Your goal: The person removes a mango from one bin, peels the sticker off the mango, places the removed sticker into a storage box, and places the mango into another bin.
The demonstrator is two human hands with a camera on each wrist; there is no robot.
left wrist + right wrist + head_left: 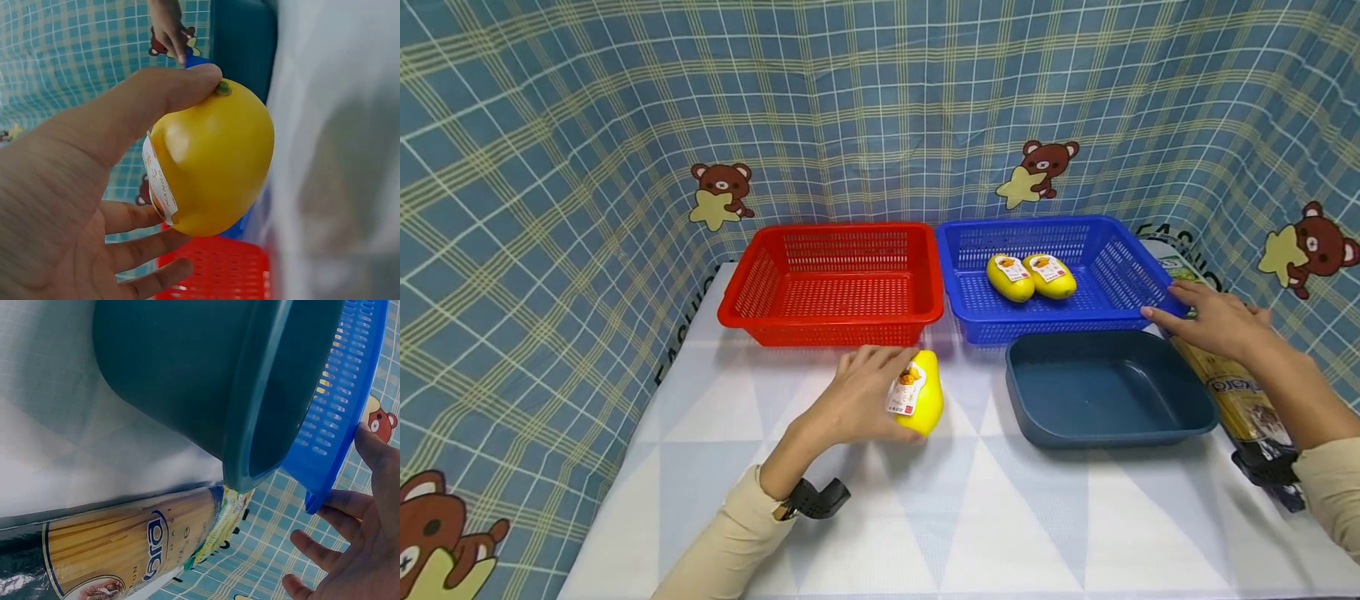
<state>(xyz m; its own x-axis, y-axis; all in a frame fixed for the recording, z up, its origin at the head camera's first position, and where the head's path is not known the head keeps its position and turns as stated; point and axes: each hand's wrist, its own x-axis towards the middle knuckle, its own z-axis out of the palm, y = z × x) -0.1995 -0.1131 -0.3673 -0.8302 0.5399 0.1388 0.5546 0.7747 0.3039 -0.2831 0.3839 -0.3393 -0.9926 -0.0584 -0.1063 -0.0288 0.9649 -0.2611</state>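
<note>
My left hand (861,396) grips a yellow mango (928,400) just above the table, in front of the red basket. In the left wrist view the thumb presses near the stem end of the mango (219,156), and a white label shows on its side. My right hand (1221,321) is at the front right corner of the blue basket (1037,317). Its thumb and index finger hold the rim there, while the other fingers stay apart, as the right wrist view shows. Two yellow mangoes (1011,287) with white labels lie inside the blue basket.
A red basket (831,321) stands at the back left, beside the blue one. A dark teal tub (1120,437) sits in front of the blue basket. Right of the tub lies a pasta packet (1236,392), partly under my right arm. Checked cloth (865,108) hangs around the table.
</note>
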